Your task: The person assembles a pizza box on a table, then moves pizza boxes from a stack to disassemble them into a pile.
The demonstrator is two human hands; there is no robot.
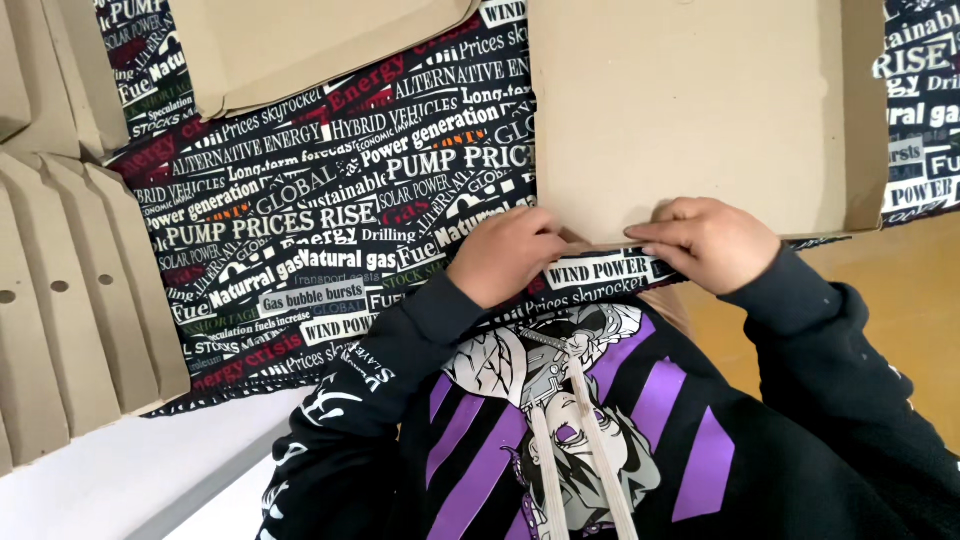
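A: We logged the step as folding the near flap of the cardboard box [690, 110]. The box lay open on the desk [300, 230], which carried a dark cloth covered in printed lettering, and its near edge sat directly under both grips.

B: Agreed. The left hand [505, 255] was curled, its grip narrow, fingertips pressing the flap just beside the box's near left corner. The right hand [710, 240] lay close to the left, fingers nearly flat on the same fold. Neither hand enclosed anything; both bore down on the flap.

A: We noted a raised side wall well to the right of the right grip, so we judged the box partly formed.

B: For the next move we judged that the crease needed even pressure along its length, outward from both grips, with the flap brought upright against that wall.

A: Beyond the left grip we recorded a second flat cardboard sheet [320, 40], and far left a fanned stack of cardboard blanks [70, 300], untouched.
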